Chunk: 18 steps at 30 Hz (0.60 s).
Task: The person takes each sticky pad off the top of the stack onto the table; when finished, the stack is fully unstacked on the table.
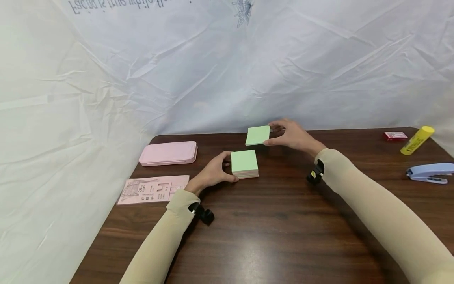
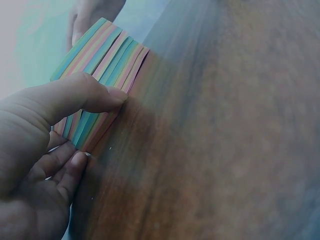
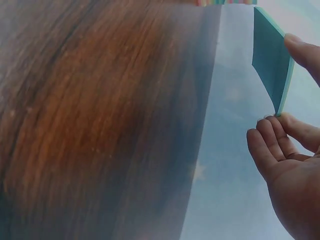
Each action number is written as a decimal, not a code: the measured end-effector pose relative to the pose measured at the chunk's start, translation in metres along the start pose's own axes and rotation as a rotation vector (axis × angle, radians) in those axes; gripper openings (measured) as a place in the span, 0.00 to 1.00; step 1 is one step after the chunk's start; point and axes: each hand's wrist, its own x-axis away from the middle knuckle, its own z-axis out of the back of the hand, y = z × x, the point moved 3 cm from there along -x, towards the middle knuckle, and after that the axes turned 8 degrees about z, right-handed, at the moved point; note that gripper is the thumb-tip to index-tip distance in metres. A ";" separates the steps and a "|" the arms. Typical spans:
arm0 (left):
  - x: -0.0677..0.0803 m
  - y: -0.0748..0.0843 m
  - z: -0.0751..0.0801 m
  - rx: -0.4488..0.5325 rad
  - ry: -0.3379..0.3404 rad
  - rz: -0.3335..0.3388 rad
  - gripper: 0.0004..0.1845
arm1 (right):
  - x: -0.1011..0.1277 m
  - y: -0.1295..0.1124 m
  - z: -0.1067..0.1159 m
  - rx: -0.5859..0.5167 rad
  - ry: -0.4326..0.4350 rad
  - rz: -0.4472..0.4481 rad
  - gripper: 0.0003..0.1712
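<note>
1. The sticky-note block [image 1: 244, 163] is steadied on the table [image 1: 276, 221] by the left hand [image 1: 213, 173], thumb and fingers curled against its sides.
2. A thin green slice [image 1: 257, 135] is pinched above the table by the right hand [image 1: 292, 136] (thumb over, fingers under).
3. The slice could fan apart or be dropped if the pinch slackens; the block could be slid if pushed.
</note>
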 end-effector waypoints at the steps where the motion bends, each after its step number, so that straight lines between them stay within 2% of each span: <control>1: 0.000 0.000 0.000 -0.001 0.000 -0.003 0.47 | -0.002 0.002 -0.001 -0.003 -0.005 -0.002 0.48; 18: -0.002 -0.004 -0.002 -0.010 0.004 -0.018 0.48 | -0.023 0.025 -0.022 0.045 -0.090 -0.044 0.49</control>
